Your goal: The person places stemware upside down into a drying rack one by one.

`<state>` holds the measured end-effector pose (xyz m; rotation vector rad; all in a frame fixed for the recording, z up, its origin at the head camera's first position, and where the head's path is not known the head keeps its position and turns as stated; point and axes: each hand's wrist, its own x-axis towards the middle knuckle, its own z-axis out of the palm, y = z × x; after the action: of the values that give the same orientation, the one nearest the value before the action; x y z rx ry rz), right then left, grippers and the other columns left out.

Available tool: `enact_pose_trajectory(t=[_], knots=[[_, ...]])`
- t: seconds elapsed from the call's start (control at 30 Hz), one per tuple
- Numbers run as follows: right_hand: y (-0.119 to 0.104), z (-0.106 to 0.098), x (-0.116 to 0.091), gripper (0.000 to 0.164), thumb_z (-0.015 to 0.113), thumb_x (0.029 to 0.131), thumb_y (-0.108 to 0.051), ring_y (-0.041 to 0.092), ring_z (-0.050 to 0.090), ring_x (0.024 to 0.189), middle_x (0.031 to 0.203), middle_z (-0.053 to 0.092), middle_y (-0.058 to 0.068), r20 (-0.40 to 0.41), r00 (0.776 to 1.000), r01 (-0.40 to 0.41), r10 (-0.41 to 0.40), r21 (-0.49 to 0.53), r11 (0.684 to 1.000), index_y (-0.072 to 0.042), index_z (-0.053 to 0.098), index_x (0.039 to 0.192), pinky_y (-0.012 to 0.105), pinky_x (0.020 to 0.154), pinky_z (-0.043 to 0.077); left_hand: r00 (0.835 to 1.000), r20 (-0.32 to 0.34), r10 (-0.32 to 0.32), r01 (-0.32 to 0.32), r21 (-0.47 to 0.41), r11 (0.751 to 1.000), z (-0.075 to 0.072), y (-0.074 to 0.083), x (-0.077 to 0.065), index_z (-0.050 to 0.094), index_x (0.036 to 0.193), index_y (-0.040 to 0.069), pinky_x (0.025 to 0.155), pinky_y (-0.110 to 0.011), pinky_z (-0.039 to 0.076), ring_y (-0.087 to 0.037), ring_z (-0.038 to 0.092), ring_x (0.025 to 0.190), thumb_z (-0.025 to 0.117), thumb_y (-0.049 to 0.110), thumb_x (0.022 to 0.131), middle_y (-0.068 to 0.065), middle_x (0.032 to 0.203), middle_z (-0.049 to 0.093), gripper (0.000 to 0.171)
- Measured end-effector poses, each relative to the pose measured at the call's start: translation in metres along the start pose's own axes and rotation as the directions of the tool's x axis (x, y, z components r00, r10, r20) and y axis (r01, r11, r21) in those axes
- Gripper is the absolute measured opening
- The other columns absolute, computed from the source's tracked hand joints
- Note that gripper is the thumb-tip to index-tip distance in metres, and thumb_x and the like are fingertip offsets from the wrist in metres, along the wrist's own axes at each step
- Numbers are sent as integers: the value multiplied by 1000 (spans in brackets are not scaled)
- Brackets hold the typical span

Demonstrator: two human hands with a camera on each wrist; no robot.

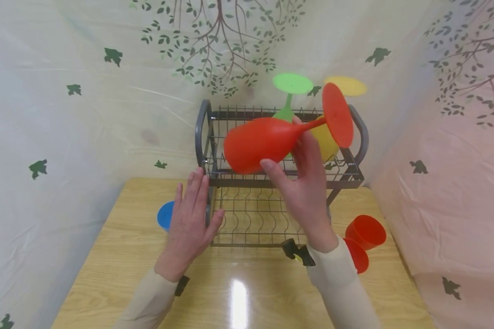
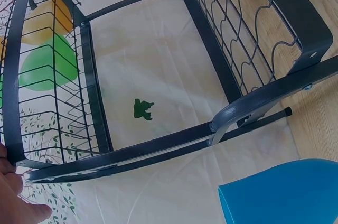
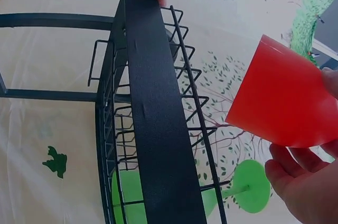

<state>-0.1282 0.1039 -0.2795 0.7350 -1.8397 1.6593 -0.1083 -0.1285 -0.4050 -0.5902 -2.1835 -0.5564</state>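
Note:
My right hand (image 1: 308, 192) holds a red plastic wine glass (image 1: 259, 144) by its bowl, tilted on its side, base to the right. The glass hangs over the upper tier of a dark metal dish rack (image 1: 271, 183). In the right wrist view the red bowl (image 3: 285, 94) is apart from the rack's wires. With fingers extended, my left hand (image 1: 189, 228) rests against the rack's front left corner. A green wine glass (image 1: 292, 83) and a yellow wine glass (image 1: 347, 86) stand upside down in the upper tier, partly hidden behind the red one.
A blue cup (image 1: 163, 216) sits on the wooden table (image 1: 107, 256), left of the rack and partly behind my left hand. Right of the rack are two red cups, one upright (image 1: 366, 232) and one partly covered by my sleeve (image 1: 359, 258). A patterned sheet (image 1: 86, 123) hangs close behind.

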Motion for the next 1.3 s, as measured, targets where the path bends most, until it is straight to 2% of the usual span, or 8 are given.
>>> enact_pose_trajectory(t=[0.23,0.53,0.67,0.87,1.0,1.13,1.3], knots=[[5,4,17,71,75,93,-7,20,56,133,143,58,4,8,1000,26,-26,-56,998,-4,40,154,44,109,50,1000,-6,-4,4,6,1000,0,1,0,35,157,-6,123,-62,21,-36,25,155,33,52,110,-20,167,29,75],[12,6,35,73,78,92,-11,16,55,134,144,57,5,36,999,-3,8,-116,993,-7,41,156,35,112,47,999,-49,11,-11,1,1000,3,3,-1,36,156,-8,122,-63,22,-36,26,155,34,49,110,-22,165,32,73],[13,8,44,71,79,92,-15,14,55,134,146,56,2,67,996,-42,52,-152,987,-8,43,154,33,111,47,999,-47,14,-14,-1,1000,3,2,-1,35,156,-8,122,-63,22,-36,25,155,34,49,110,-23,165,32,74],[15,11,55,71,79,93,-22,14,51,137,150,54,0,113,983,-117,147,-238,964,-10,45,154,32,111,46,1000,-16,4,-4,-4,1000,2,1,-1,33,157,-7,123,-63,21,-36,24,155,34,50,110,-23,166,30,74],[18,14,62,73,79,93,-24,9,47,139,152,51,-2,141,976,-121,168,-297,947,-14,43,156,28,110,46,1000,4,3,-3,3,1000,2,-1,-1,32,158,-7,123,-62,20,-36,23,156,34,51,110,-23,166,30,75],[22,17,67,75,79,93,-23,7,48,137,154,49,-5,166,969,-116,184,-351,929,-16,41,157,25,107,48,1000,11,2,-2,5,1000,2,-2,-1,32,158,-7,123,-61,19,-36,23,156,34,51,110,-23,166,29,76],[26,20,72,76,78,93,-21,8,50,136,154,49,-8,195,953,-137,231,-401,906,-17,39,159,25,105,49,1000,12,3,-3,3,1000,2,-3,0,31,159,-6,124,-61,19,-37,23,156,34,51,110,-23,166,29,75]])
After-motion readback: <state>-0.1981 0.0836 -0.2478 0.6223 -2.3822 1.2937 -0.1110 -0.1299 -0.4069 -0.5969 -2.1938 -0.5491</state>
